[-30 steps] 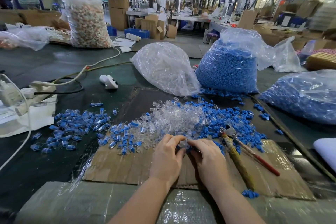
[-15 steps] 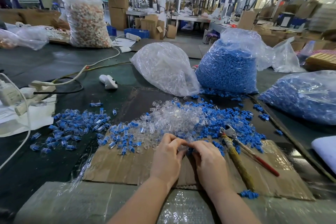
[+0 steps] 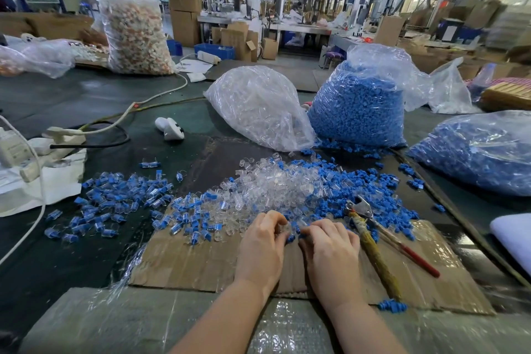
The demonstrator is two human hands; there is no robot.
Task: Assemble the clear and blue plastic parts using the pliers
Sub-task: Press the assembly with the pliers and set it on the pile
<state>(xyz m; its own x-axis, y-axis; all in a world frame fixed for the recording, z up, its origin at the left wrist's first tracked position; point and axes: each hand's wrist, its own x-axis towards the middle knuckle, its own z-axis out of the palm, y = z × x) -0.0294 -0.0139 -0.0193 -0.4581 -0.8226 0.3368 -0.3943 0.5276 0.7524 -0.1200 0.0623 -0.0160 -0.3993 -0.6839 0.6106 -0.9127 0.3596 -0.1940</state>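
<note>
Clear and blue plastic parts lie everywhere ahead of my fingers, on a dark surface that runs far beyond them. Farthest ahead and to the right stands a tall bag of blue parts, with a bag of clear parts leaning just to its left and another blue-filled bag lying well out to the right. Beneath my hands is a flattened sheet of cardboard. Just ahead of my fingers the loose clear parts are heaped, blending on the right into a spread of loose blue parts. Out to the left of my fingers is a scatter of joined pieces, blue inside clear.

The pliers lie just right of my right hand on the cardboard, head pointing away from me, one handle wrapped in yellowish tape and the other red; neither hand touches them.

My left hand and right hand rest side by side at the near edge of the heap, knuckles up. My left fingers curl round a small clear part; my right fingers are curled in toward it, pinching a small blue part between the two hands. One stray blue piece sits behind my right hand, at the cardboard's near edge.
</note>
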